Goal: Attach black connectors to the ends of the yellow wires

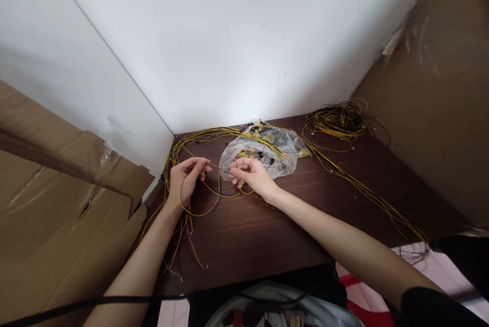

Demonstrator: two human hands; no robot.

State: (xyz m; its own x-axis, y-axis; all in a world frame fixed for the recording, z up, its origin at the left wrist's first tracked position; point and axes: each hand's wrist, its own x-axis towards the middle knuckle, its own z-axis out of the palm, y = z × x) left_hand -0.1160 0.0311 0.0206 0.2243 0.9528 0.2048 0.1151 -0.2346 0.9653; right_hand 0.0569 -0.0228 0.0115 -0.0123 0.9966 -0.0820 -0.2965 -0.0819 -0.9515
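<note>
A thin yellow wire runs between my two hands and loops below them. My left hand pinches it between thumb and fingers. My right hand is closed on the same wire, just in front of a clear plastic bag holding small black and yellow parts. A bundle of yellow wires curves from the bag round behind my left hand, its loose ends hanging over the dark brown table.
A coiled heap of yellow and black wire lies at the back right. More long wires stretch to the table's right front edge. Cardboard stands at the left and right, with a white wall behind.
</note>
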